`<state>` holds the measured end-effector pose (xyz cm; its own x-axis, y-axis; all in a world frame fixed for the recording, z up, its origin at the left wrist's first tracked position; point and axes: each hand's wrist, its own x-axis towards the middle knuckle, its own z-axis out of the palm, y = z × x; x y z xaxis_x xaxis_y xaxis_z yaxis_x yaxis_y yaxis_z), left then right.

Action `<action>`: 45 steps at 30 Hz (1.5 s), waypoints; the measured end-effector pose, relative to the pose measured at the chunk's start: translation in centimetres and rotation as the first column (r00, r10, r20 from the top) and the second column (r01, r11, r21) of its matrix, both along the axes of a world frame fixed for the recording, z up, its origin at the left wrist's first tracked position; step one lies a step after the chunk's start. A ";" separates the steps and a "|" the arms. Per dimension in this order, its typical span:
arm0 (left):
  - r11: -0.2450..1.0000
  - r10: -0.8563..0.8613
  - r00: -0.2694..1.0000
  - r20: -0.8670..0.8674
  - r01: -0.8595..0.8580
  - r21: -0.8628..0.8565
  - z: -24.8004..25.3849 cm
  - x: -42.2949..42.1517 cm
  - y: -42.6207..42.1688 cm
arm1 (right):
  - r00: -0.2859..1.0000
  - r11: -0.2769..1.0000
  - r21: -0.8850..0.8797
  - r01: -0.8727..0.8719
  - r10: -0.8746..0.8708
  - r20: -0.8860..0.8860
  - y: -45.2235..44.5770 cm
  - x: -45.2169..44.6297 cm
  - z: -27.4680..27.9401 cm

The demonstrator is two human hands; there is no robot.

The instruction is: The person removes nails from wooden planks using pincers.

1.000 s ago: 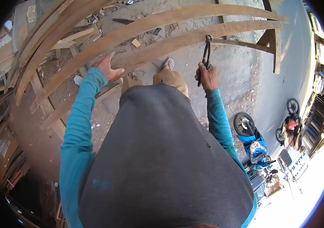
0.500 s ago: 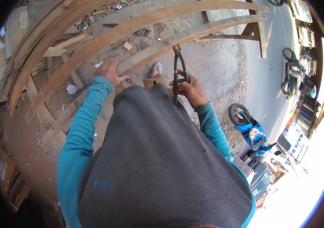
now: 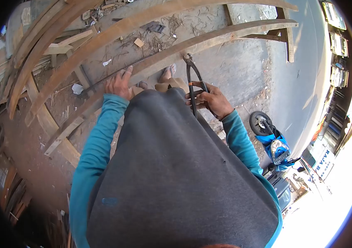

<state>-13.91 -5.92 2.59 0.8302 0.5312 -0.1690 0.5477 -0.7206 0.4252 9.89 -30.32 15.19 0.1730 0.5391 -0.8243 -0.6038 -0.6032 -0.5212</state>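
A long curved wooden beam (image 3: 159,60) runs from the lower left to the upper right, resting on wooden supports. My left hand (image 3: 119,84) is on this beam, fingers over its edge and wrapped round it. In my right hand (image 3: 210,100) are long-handled pincers (image 3: 190,72) with orange bands on the handles, which stand apart. The jaws of the pincers are beside the beam's near edge; whether they touch it I cannot tell. Beyond lies a second curved beam (image 3: 114,33), roughly parallel to the first.
More curved beams (image 3: 46,37) are stacked at the upper left. An upright support (image 3: 289,43) stands at the right end. Wood scraps, including a small block (image 3: 139,42), litter the ground. A blue motorcycle (image 3: 276,145) is parked at the right beside the road.
The near beam has been tilted, showing another face. My left hand has shifted onto its edge. The pincers moved left from the beam's right part, and their handles have spread.
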 end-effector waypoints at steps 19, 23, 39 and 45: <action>0.971 0.034 0.999 0.022 -0.038 0.237 -0.6 -0.3 -2.5 | 0.973 0.973 -0.022 -0.229 0.229 -0.005 -1.7 2.3 -0.9; 0.977 0.032 0.999 0.028 -0.037 0.210 -1.0 -0.5 -2.5 | 0.980 0.980 -0.014 -0.198 0.197 -0.026 -2.1 2.4 -1.5; 0.995 -0.087 0.990 -0.112 0.091 0.033 -0.5 0.1 -1.3 | 0.824 0.944 -0.165 0.285 -0.329 -0.462 -0.9 -4.3 -2.9; 0.991 -0.103 0.986 -0.130 0.113 0.075 -0.7 0.2 -1.4 | 0.861 0.895 -0.143 0.422 -0.445 -0.245 1.0 -8.4 -3.3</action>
<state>-13.75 -7.28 1.88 0.8585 0.4558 -0.2349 0.5098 -0.8080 0.2953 1.49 -29.31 11.88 0.1433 0.3889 -0.9101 -0.9222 -0.2813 -0.2654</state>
